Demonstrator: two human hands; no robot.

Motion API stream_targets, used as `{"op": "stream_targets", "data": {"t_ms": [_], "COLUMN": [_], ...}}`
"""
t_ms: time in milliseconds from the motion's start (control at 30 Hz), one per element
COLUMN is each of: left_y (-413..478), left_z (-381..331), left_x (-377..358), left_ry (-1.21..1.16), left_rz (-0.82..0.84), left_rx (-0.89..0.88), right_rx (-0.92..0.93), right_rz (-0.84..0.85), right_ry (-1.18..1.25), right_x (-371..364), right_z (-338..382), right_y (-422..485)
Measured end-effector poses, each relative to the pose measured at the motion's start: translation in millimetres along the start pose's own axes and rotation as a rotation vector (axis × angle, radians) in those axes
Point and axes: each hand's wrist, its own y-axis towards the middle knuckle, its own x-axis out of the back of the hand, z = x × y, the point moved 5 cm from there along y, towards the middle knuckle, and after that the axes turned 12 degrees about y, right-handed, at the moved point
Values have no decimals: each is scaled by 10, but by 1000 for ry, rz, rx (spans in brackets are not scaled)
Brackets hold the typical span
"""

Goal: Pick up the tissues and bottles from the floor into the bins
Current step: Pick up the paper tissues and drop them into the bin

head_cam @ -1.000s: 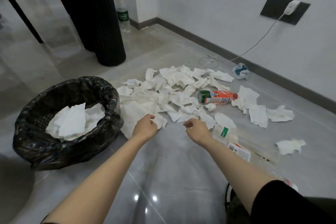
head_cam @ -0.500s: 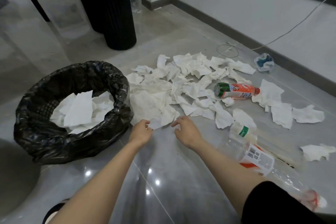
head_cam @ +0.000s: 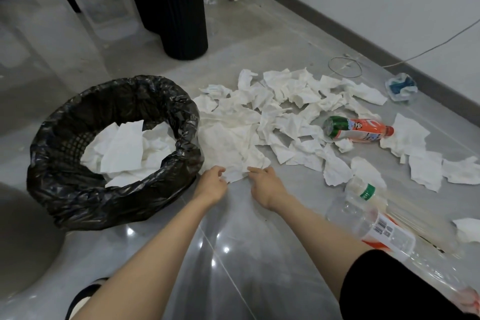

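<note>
The left hand's fingers point(head_cam: 222, 173) are curled, with the thumb above them, and pinch the near left edge of a crumpled tissue point(head_cam: 235, 173). The right hand's fingers point(head_cam: 255, 171) are bent too, their tips touching the same tissue's right edge; I cannot tell whether they have closed on it. The left hand point(head_cam: 211, 186) and right hand point(head_cam: 265, 186) sit close together, low over the grey floor point(head_cam: 233, 254), with the tissue's ragged corner lying between them.

That tissue is white, thin and wrinkled. It is the nearest piece of a wide tissue pile point(head_cam: 262, 122) of torn and crushed white sheets that overlap one another on the tiles. More single sheets lie scattered well to the right.

Just left of the pile, touching its edge, stands the bin point(head_cam: 78, 117), lined with a glossy black bag folded over its rim. White tissues in the bin point(head_cam: 127, 149) already cover its bottom.

An orange bottle point(head_cam: 361, 130) with a green base lies on its side at the pile's right edge. A clear bottle point(head_cam: 368, 221) with a green neck band and a white and orange label lies beside the right forearm, which ends in a black sleeve point(head_cam: 389, 291).
</note>
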Motion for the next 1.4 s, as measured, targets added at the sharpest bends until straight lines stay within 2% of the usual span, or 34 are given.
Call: {"op": "stream_targets", "data": {"t_ms": [67, 133, 233, 333, 433, 533, 667, 733, 867, 1000, 1167, 1300, 1400], "left_y": [-15, -41, -127, -253, -400, -458, -412, -388, -312, -239, -179, -137, -117], "left_z": [-19, -57, -177, -339, -474, -506, -440, -364, -82, 251, 627, 763, 752], "left_x": [10, 16, 5, -40, -121, -182, -143, -103, -1, 16, -42, -102, -105], "left_ry": [-2, 0, -18, -41, -144, -253, -201, -190, -132, -41, 16, 9, -2], "left_rz": [-1, -1, 37, 121, 240, 256, 154, 113, 28, 33, 121, 169, 177], "left_rx": [-24, -55, -121, -211, -266, -270, -255, -204, -94, -8, 121, 170, 178], "right_rx": [28, -19, -58, -106, -181, -245, -303, -312, -302, -173, 5, 71, 125], "right_rz": [-175, -345, -431, -358, -230, -156, -88, -74, -118, -184, -76, 84, 61], "right_ry": [159, 375, 672, 1084, 1344, 1495, 1576, 1512, 1130, 784, 382, -33, -208], "right_x": [105, 303, 573, 647, 618, 574, 457, 408, 321, 250, 52, -205, -270], "right_z": [-1, -32, -101, -193, -245, -271, -297, -292, -236, -41, 298, 338, 318], "right_y": [-12, -107, -282, -411, -537, -625, -639, -619, -497, -276, 57, 156, 112]}}
